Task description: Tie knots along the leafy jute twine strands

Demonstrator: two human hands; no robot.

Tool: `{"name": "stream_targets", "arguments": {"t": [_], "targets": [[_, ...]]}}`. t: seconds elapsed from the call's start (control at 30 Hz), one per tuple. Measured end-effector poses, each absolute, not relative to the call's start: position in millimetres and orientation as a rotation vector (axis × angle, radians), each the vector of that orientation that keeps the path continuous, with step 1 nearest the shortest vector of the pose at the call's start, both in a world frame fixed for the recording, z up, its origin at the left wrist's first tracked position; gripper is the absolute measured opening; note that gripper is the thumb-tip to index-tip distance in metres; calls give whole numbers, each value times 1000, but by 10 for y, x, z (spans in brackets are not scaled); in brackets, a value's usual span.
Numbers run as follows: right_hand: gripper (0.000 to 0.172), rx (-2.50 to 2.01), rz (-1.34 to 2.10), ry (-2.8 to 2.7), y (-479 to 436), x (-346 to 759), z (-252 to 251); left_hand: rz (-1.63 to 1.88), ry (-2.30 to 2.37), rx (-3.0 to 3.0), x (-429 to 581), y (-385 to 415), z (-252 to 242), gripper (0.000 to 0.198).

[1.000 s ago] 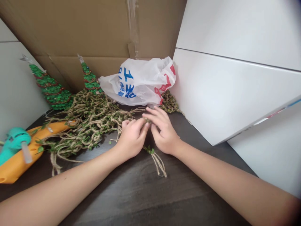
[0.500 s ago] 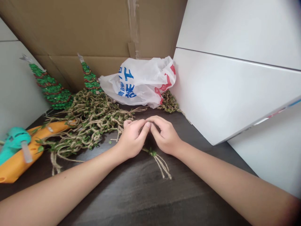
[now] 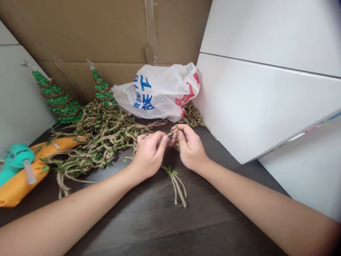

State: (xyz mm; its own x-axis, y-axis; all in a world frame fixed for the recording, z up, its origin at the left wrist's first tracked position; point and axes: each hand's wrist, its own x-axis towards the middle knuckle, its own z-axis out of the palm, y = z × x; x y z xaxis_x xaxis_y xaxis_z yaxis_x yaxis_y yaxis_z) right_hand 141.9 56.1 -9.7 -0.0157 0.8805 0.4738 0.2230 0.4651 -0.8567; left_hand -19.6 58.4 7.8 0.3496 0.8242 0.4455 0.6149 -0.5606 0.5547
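Between my two hands stretches a short length of jute twine (image 3: 172, 133) with small green leaves. My left hand (image 3: 149, 153) pinches it between thumb and forefinger. My right hand (image 3: 190, 145) pinches the other end, its remaining fingers loosely curled. Below my left hand hangs a tasselled end (image 3: 176, 181) of twine strands with green leaves, lying over the dark table; how it joins the held twine is hidden by my fingers. Just left of my hands lies a large tangled pile of leafy jute twine (image 3: 106, 138).
A teal glue gun (image 3: 20, 156) rests on an orange holder (image 3: 23, 188) at the left. Behind stand two green tinsel trees (image 3: 60, 101) and a white plastic bag (image 3: 165, 92) over more twine. Cardboard (image 3: 93, 32) closes the back; a white panel (image 3: 255, 106) stands at the right.
My hands have drawn apart, the right one shifting slightly right and up, baring the twine between them. The tasselled end has swung a little left.
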Motion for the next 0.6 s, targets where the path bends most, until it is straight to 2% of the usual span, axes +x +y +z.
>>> {"name": "stream_targets", "arguments": {"t": [0.13,0.23,0.47,0.6], "targets": [[22,-949,680,-1583,532,1414,-81,1021,1306,2292,-197,594,84,28],[18,-972,614,-1650,506,1426,-57,1015,1274,2288,-200,596,92,28],[26,-1054,538,-1691,531,1442,-35,894,929,2549,-220,527,116,37],[18,-1036,582,-1592,555,1434,-77,1011,905,2448,-242,520,97,33]]}}
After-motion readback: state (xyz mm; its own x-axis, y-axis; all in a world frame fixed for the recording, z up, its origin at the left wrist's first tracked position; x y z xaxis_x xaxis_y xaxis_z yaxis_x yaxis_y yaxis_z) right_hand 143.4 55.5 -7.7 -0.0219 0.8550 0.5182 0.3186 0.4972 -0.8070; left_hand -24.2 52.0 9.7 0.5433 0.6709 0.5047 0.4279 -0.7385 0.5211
